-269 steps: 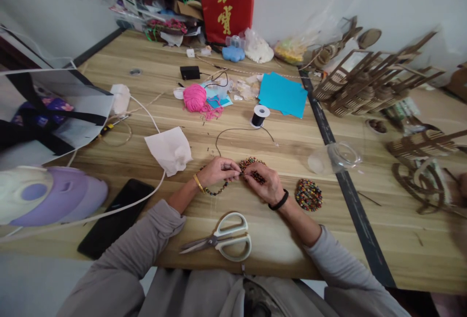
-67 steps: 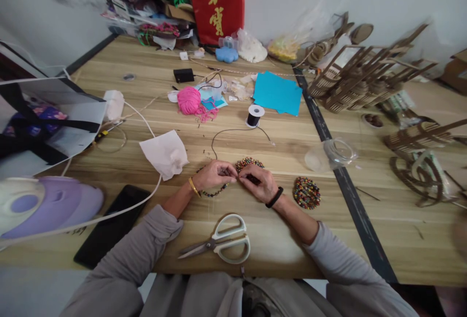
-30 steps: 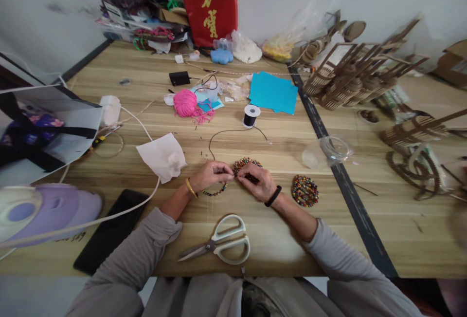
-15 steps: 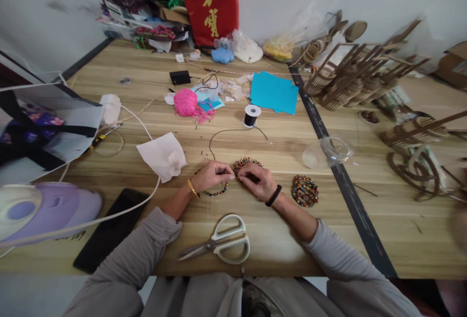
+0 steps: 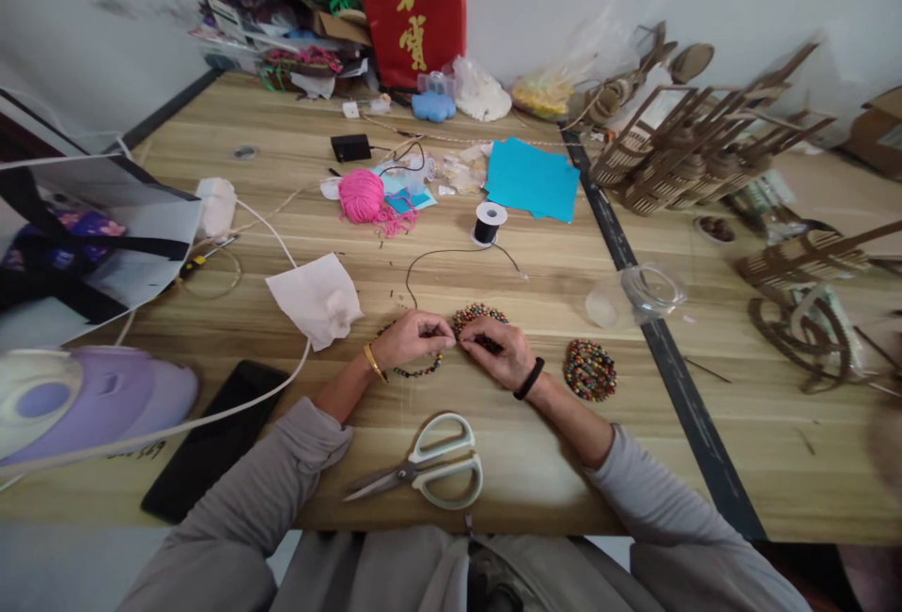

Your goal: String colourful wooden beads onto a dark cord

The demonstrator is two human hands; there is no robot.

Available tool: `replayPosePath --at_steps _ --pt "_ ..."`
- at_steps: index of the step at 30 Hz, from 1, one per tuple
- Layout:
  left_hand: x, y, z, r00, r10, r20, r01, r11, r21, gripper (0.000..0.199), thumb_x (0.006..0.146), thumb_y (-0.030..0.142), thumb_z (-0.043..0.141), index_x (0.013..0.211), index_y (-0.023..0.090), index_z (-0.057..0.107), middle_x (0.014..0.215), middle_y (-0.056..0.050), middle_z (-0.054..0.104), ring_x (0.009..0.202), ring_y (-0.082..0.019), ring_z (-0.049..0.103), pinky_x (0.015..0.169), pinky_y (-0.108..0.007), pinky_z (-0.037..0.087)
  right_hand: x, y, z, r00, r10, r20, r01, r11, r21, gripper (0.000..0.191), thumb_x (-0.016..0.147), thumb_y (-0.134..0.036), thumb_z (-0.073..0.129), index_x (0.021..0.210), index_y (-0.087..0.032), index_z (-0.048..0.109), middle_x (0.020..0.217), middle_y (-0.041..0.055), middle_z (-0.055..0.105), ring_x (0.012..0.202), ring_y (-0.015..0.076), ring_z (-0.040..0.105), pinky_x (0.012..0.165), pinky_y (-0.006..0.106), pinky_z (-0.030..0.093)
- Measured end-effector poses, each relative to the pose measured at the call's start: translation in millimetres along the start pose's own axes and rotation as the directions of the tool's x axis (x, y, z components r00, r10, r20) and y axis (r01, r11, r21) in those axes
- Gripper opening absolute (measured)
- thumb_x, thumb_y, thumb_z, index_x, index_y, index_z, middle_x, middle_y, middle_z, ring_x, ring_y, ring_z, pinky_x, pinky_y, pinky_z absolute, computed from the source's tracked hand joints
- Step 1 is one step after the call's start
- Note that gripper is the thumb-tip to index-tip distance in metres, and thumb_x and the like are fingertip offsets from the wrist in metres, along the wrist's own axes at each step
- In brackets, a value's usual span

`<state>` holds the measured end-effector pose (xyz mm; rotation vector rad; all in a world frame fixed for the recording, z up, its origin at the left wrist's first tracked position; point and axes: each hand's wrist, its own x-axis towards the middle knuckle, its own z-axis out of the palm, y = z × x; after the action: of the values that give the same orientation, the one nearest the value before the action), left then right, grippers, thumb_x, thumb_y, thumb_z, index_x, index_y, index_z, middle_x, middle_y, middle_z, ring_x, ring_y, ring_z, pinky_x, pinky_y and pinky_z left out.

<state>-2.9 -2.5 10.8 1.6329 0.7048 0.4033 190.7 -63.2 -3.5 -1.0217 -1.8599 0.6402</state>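
My left hand [image 5: 414, 339] is closed in a pinch. A loop of dark beaded cord [image 5: 423, 369] shows around and below its fingers, and a thin black cord runs from it toward a spool of black cord [image 5: 488, 223]. Its fingertips nearly meet those of my right hand [image 5: 499, 354], also pinched; whatever lies between those fingers is too small to make out. A coil of multicoloured beads [image 5: 479, 313] lies just behind my right hand, partly covered by it. Farther right rests a second bead coil [image 5: 590, 369]. Scissors with white handles [image 5: 443, 462] lie nearest my body, blades slightly apart.
Left of my hands are crumpled white paper [image 5: 315, 300], a black phone [image 5: 215, 438] and a purple-white appliance [image 5: 99, 400] with a white cable. Pink yarn [image 5: 362, 196] and blue sheets [image 5: 532, 180] lie farther back. Clear tape rolls [image 5: 653, 290] and woven bamboo pieces [image 5: 676, 161] are right.
The view has shifted very slightly. Both hands keep their pinched pose at the same place, and I see nothing else moved.
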Motion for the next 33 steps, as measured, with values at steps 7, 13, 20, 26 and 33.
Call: replayPosePath --at_steps 7,13,20,26,33 --pt "-0.2 1.6 0.8 1.0 0.006 0.002 -0.006 1.0 -0.001 0.022 0.078 0.031 0.061 0.075 0.009 0.062 0.06 0.001 0.056 0.054 -0.007 0.045 0.052 -0.018 0.037 -0.5 2.0 1.0 1.0 -0.018 0.003 0.018 1.0 0.004 0.008 0.087 -0.022 0.057 0.084 -0.017 0.063 0.08 0.0067 0.066 0.076 0.0161 0.062 0.072 0.031 0.051" --pt "0.2 0.7 1.3 1.0 0.016 -0.001 -0.016 1.0 0.004 0.022 0.078 0.03 0.061 0.074 0.009 0.063 0.062 0.001 0.055 0.056 -0.007 0.045 0.054 -0.019 0.037 0.0 1.7 0.6 0.999 -0.032 0.025 0.032 0.999 -0.011 0.009 0.088 -0.023 0.055 0.084 -0.018 0.062 0.08 0.0066 0.066 0.077 0.0167 0.062 0.073 0.032 0.051" --pt "0.5 1.3 1.5 1.0 0.012 -0.002 -0.012 1.0 -0.003 0.021 0.077 0.03 0.062 0.074 0.009 0.063 0.062 0.0 0.057 0.056 -0.007 0.046 0.056 -0.019 0.038 -0.3 0.6 0.9 0.999 -0.033 0.033 0.033 0.999 -0.007 0.008 0.088 -0.021 0.056 0.085 -0.018 0.062 0.081 0.0067 0.066 0.078 0.0169 0.061 0.073 0.032 0.05" --pt "0.5 1.3 2.2 1.0 -0.001 0.002 0.001 1.0 -0.031 0.02 0.076 0.029 0.064 0.074 0.009 0.064 0.06 0.001 0.057 0.054 -0.007 0.046 0.053 -0.018 0.038 0.7 -0.7 0.6 0.998 -0.048 0.039 0.047 0.999 0.007 0.008 0.088 -0.021 0.056 0.086 -0.018 0.063 0.082 0.007 0.066 0.08 0.017 0.061 0.075 0.033 0.051" --pt "0.9 -2.3 0.6 0.999 -0.053 0.002 0.053 0.995 -0.081 0.024 0.073 0.032 0.068 0.076 0.009 0.066 0.059 0.001 0.058 0.052 -0.007 0.048 0.05 -0.019 0.039 1.1 -1.9 1.0 0.997 -0.063 0.042 0.063 0.998 0.011 0.006 0.087 -0.021 0.057 0.086 -0.018 0.061 0.08 0.0063 0.065 0.078 0.0168 0.06 0.073 0.032 0.05"
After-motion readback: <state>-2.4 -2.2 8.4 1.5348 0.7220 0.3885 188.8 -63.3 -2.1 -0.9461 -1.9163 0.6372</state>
